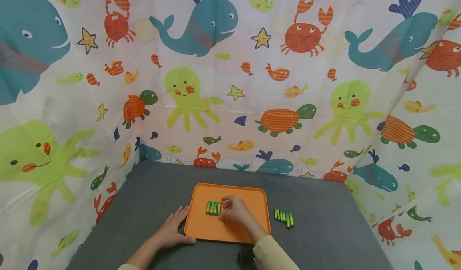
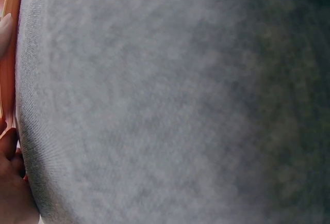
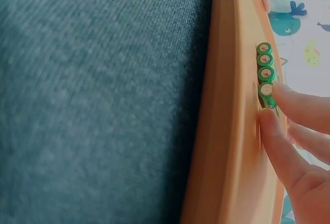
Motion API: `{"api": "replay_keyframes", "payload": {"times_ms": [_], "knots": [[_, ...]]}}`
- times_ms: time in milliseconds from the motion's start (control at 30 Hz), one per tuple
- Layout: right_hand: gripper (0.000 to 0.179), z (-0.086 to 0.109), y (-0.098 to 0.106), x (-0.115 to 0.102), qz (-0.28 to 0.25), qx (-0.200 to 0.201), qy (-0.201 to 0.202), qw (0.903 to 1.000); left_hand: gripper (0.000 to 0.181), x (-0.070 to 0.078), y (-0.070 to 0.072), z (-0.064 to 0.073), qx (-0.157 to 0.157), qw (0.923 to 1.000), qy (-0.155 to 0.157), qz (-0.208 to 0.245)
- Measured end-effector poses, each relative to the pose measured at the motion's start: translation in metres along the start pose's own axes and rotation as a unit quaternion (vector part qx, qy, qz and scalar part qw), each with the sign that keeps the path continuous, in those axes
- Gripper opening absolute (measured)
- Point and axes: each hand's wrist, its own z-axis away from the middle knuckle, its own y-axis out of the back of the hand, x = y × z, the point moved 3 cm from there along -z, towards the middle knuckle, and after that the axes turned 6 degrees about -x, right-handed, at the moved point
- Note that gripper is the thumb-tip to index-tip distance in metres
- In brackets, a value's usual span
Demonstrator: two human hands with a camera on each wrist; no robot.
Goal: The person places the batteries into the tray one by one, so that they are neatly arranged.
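Note:
A row of several green batteries (image 1: 213, 208) lies on the orange tray (image 1: 201, 232). At the right end of that row, my right hand (image 1: 235, 210) reaches down, its thumb and forefinger bent around the end battery (image 3: 266, 91) and pinching it. Part of this battery is hidden by the fingertips. My left hand (image 1: 172, 229) rests at the tray's near left corner, fingers fairly straight along the left rim and thumb against the near edge. In the left wrist view only the rim and parts of the left hand (image 2: 15, 182) show, at the left border.
More green batteries (image 1: 282, 216) lie on the dark grey table (image 1: 317, 218) just right of the tray, two of them nearer than the others. A white curtain (image 1: 223, 85) with printed sea animals stands behind and at both sides. A black object (image 1: 245, 258) sits by the right sleeve.

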Motion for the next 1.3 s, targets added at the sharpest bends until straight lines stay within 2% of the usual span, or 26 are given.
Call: {"api": "replay_keyframes", "payload": {"times_ms": [167, 400, 533, 767, 1100, 1300], "knots": [[0.059, 0.008, 0.006, 0.003, 0.009, 0.007, 0.009, 0.9999, 0.122, 0.001, -0.005, -0.002, -0.008, 0.9999, -0.004, -0.006], [0.052, 0.023, 0.019, 0.009, 0.001, 0.015, 0.019, 0.9997, 0.123, 0.006, -0.009, -0.008, -0.02, 0.9998, 0.0, 0.007], [0.051, 0.031, 0.025, 0.005, -0.002, 0.015, 0.026, 0.9996, 0.122, 0.002, -0.008, -0.006, -0.024, 0.9996, 0.015, 0.003], [0.051, 0.046, 0.042, -0.005, 0.002, 0.023, 0.034, 0.9992, 0.12, -0.004, -0.006, 0.005, -0.025, 0.9984, 0.048, 0.016], [0.052, 0.075, 0.08, 0.01, 0.004, 0.062, 0.078, 0.995, 0.119, 0.001, -0.003, 0.001, -0.027, 0.9982, 0.052, 0.014], [0.05, 0.09, 0.098, 0.023, -0.006, 0.097, 0.068, 0.9929, 0.118, 0.002, -0.002, -0.004, -0.031, 0.9984, 0.047, 0.01]]}}
